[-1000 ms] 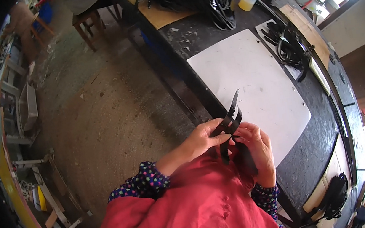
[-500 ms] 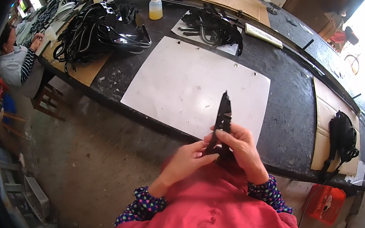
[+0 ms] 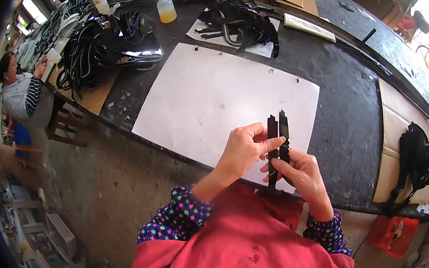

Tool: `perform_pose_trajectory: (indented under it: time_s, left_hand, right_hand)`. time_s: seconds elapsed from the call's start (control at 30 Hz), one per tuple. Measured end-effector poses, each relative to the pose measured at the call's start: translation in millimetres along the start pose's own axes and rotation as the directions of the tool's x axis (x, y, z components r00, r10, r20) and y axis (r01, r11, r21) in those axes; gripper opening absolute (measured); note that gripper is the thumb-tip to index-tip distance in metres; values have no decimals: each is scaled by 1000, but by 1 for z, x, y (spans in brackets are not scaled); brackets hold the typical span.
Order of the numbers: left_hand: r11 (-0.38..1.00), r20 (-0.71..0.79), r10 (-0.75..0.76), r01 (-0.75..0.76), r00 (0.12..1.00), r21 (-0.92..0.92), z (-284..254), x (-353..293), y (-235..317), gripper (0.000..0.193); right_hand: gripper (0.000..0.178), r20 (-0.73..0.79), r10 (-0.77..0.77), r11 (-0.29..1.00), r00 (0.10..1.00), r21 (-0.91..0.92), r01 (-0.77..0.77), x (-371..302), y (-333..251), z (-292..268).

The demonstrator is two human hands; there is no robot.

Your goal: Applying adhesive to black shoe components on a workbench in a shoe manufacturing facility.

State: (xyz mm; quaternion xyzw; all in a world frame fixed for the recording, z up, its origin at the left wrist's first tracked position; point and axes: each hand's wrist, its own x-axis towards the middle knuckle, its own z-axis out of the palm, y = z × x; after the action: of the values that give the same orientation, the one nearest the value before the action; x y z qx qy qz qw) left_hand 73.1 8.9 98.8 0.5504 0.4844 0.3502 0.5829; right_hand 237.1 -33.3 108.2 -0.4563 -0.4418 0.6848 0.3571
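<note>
Over the near edge of the white sheet (image 3: 205, 102), both my hands hold a thin black strap (image 3: 272, 129). Its two narrow lengths stand side by side, with jagged upper ends; whether they are one folded piece or two is unclear. My left hand (image 3: 246, 149) pinches the lengths from the left, thumb across them. Lower down, my right hand (image 3: 304, 173) grips them between thumb and fingers. The strap's lower end is partly hidden behind my fingers.
Black strips (image 3: 238, 25) lie heaped beyond the sheet, with a larger shiny pile (image 3: 90, 53) at far left. A squeeze bottle (image 3: 166, 9) holds yellow liquid. Black pieces (image 3: 415, 156) rest on cardboard at right, above a red basket (image 3: 396, 235). Another person (image 3: 21, 89) sits at far left.
My left hand has moved up and right onto the upper part of the strap. Two lengths now show side by side where one showed before.
</note>
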Motion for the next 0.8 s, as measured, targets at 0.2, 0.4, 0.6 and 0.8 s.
perform_pose_trajectory:
  time_s: [0.2, 0.4, 0.6, 0.8]
  left_hand:
    - [970, 147, -128, 155, 981, -187, 1, 9, -12, 22]
    - [978, 36, 69, -75, 997, 195, -10, 27, -26, 20]
    - [740, -74, 381, -256, 922, 621, -66, 44, -76, 10]
    - [527, -11, 594, -379, 804, 760, -63, 54, -75, 8]
  right_hand:
    - [21, 97, 177, 976, 979, -142, -162, 0, -6, -33]
    - [18, 190, 252, 904, 949, -396, -160, 28, -47, -90]
    - [16, 185, -85, 441, 979, -874, 203, 142, -135, -169]
    - [31, 195, -93, 96, 976, -974, 204, 278, -140, -230]
